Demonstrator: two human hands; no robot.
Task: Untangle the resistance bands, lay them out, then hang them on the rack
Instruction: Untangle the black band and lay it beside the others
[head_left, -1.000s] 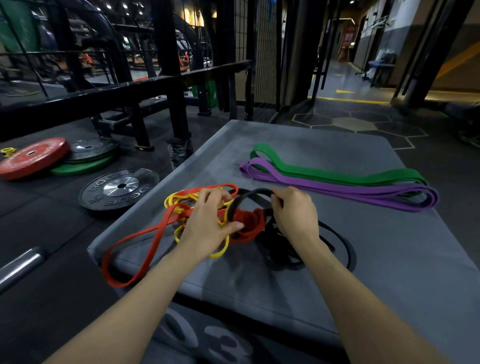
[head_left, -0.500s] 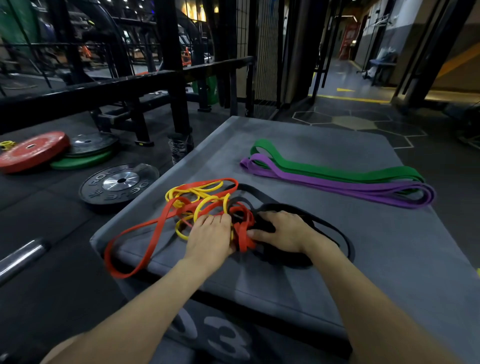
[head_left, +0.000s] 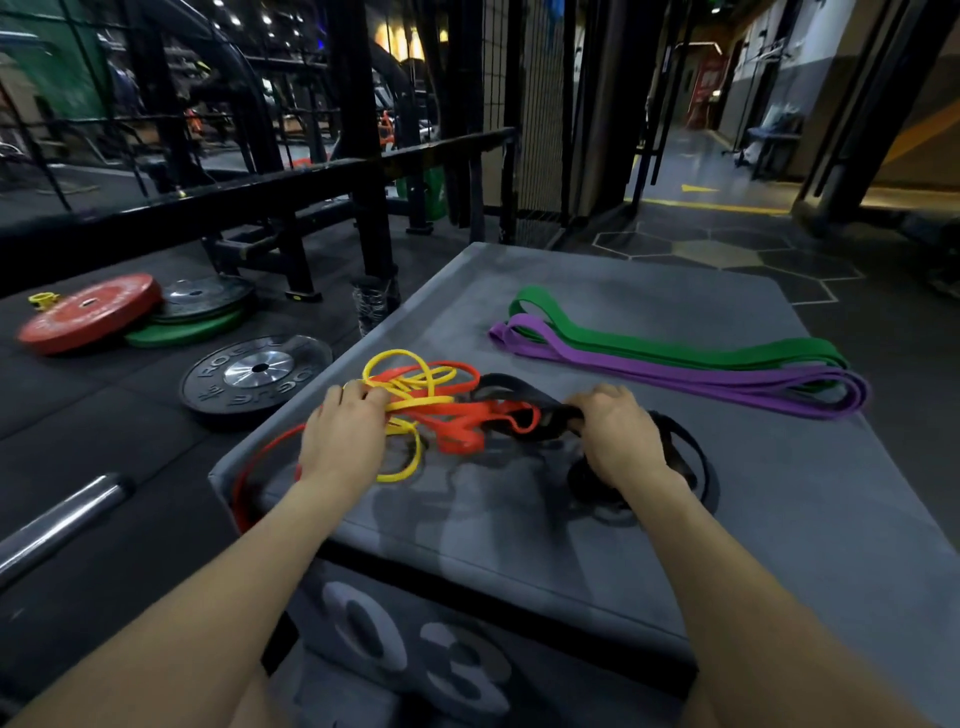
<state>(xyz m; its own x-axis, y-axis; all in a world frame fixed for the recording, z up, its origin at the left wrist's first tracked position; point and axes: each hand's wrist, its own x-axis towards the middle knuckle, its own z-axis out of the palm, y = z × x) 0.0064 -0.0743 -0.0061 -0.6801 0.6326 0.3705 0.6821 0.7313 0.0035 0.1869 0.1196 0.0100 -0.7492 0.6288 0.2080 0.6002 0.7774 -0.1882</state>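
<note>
Five bands (head_left: 457, 415), two hands (head_left: 343, 436)

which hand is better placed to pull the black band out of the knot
Right. The right hand already grips the black band where it leaves the tangle, with its loose loops beside it. The left hand is on the yellow band.

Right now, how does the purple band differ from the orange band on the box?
The purple band lies flattened into a long straight loop; the orange band is twisted and knotted up with the yellow band and the black band. The purple band looks wider, the orange narrower. No hand touches the purple one, while the orange sits between the left hand and the right hand. Both rest on the grey box.
</note>
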